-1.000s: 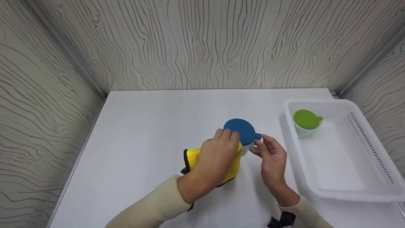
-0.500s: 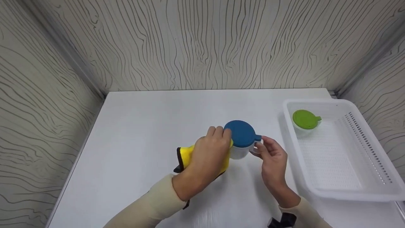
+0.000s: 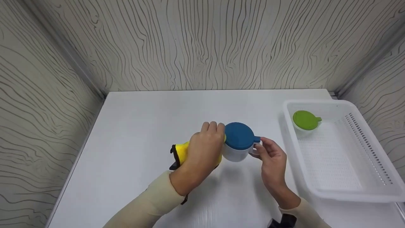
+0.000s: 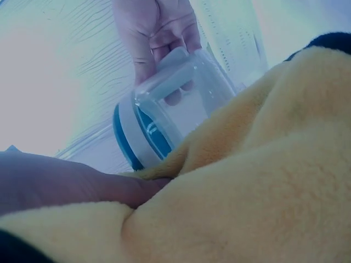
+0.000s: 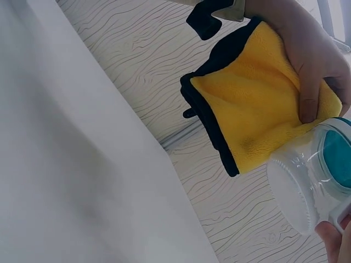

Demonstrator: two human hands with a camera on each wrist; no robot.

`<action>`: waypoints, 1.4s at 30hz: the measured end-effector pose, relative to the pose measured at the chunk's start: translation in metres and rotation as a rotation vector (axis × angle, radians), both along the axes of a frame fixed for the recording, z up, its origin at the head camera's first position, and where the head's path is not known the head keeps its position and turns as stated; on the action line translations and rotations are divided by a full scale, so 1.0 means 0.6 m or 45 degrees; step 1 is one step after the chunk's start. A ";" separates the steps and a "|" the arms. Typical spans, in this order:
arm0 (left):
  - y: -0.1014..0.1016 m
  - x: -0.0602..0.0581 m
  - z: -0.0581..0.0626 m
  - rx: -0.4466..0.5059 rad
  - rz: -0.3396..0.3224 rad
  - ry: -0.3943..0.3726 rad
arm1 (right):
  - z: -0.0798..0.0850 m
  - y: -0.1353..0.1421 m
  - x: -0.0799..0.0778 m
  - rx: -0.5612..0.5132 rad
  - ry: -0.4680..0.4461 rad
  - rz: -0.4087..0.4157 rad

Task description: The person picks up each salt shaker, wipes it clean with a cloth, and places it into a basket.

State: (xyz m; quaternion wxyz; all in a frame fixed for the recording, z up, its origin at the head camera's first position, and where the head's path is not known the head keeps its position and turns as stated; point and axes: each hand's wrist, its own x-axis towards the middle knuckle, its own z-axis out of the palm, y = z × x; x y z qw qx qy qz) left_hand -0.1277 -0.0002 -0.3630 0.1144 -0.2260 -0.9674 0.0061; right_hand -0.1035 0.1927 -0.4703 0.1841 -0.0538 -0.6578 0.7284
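A clear plastic jar point(image 3: 235, 154) with a blue lid point(image 3: 239, 136) and a side handle is held above the white table. My right hand point(image 3: 274, 160) pinches its handle between thumb and fingers. Bunched in my left hand point(image 3: 205, 147) is a yellow cloth point(image 3: 181, 152) with a black edge. In the right wrist view the cloth point(image 5: 252, 98) hangs down and its gripped end meets the jar point(image 5: 307, 175) near the lid. The left wrist view has the jar point(image 4: 186, 101) just beyond the cloth point(image 4: 263, 164).
On the right stands a white perforated plastic basket point(image 3: 352, 196). A second small container with a green lid point(image 3: 305, 120) sits in its far left corner. Wood-patterned panels point(image 3: 202, 44) wall the table at the back and sides.
My left hand and the cloth have moved left, from over the lid to the jar's left side. The jar has shifted slightly towards me, with more of its body showing. My right hand keeps its grip.
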 end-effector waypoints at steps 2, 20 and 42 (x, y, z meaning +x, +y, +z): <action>-0.002 -0.005 -0.001 0.002 0.006 -0.012 | 0.000 -0.001 0.001 0.006 -0.008 0.010; -0.016 -0.026 -0.004 0.074 0.049 -0.033 | -0.004 -0.004 -0.002 0.018 -0.039 0.046; -0.015 0.034 0.034 0.090 -0.157 -0.221 | -0.004 0.002 -0.013 0.045 -0.122 -0.051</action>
